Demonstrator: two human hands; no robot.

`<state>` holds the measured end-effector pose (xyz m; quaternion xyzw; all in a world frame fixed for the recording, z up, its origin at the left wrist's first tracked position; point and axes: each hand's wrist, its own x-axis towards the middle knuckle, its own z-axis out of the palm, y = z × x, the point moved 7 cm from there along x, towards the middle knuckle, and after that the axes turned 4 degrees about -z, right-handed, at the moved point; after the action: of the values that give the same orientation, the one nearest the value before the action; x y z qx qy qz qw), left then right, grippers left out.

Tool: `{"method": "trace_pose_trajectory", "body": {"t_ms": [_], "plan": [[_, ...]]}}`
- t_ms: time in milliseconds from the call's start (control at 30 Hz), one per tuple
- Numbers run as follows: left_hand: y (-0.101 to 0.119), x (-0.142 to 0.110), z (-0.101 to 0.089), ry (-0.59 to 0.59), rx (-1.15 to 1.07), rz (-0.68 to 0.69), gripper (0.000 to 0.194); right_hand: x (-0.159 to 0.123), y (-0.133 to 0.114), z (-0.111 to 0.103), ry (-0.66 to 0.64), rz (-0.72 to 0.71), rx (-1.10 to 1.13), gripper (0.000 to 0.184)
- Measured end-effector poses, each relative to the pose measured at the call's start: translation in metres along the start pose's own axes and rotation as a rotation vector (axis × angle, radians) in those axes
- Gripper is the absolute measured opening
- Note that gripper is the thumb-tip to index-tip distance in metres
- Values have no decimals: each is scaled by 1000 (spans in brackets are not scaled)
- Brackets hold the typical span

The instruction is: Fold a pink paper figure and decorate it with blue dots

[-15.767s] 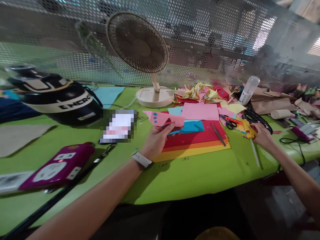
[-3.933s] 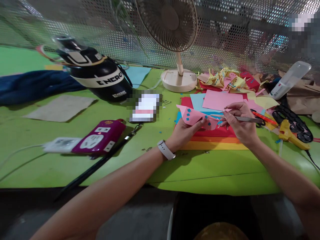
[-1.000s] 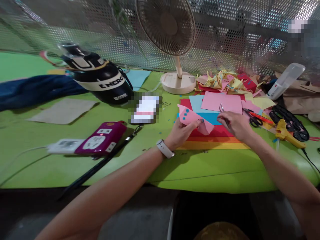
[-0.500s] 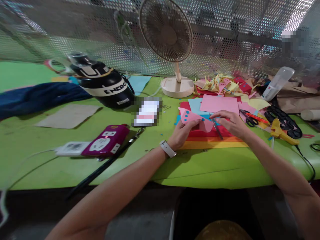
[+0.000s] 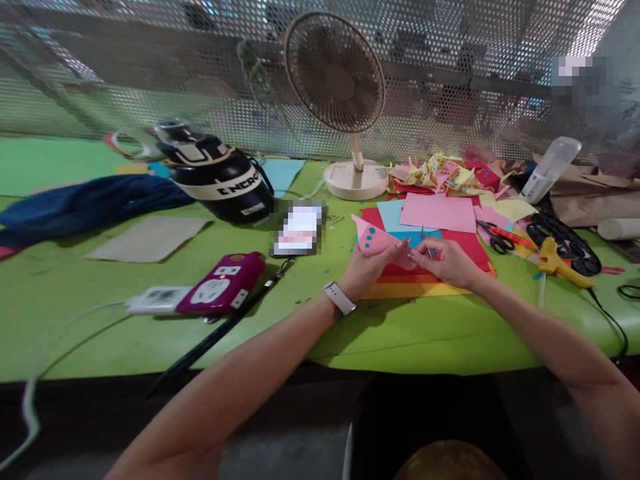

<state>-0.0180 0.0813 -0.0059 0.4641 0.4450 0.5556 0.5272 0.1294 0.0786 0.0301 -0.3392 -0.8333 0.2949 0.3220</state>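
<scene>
My left hand, a pale watch on its wrist, is closed on a folded piece of pink paper with several small blue squares on it. The thumb lies over the paper's front. My right hand pinches the right end of the same paper, fingertips close to my left thumb. Behind my right fingers, tweezers show only in part, apparently lying on the paper stack. Under both hands is that stack: red paper, blue and pink sheets, with orange and yellow edges below.
A fan stands behind the stack, crumpled paper scraps beside it. To the right are scissors, a yellow glue gun and a clear bottle. A phone, purple power strip and black jug stand left.
My right hand has let go of the tweezers over the stack and moved left to pinch the pink paper. My left hand keeps its hold. The view has tilted up slightly.
</scene>
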Motion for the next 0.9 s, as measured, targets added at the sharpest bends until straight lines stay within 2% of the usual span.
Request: {"method": "trace_pose_trajectory", "body": {"t_ms": [200,333,433,600,667,767,900], "plan": [[0,-1,-1,-20,-24,-25,43,0,0,-2,17,16,-2,41],[1,0,9,-172,-116,-12,50,0,10,-12,24,109,6,39],[-2,0,14,-254,-120,-41,43,-1,17,-18,38,125,41,35],[-12,3,8,-219,-49,-103,32,3,22,-30,111,103,44,31],[-14,4,4,-191,-32,-120,32,5,17,-45,196,70,77,29],[-16,6,2,-180,-20,-157,33,5,3,-81,324,15,143,25],[-16,7,0,-158,-31,-170,32,-18,-6,-137,467,55,116,13]]}}
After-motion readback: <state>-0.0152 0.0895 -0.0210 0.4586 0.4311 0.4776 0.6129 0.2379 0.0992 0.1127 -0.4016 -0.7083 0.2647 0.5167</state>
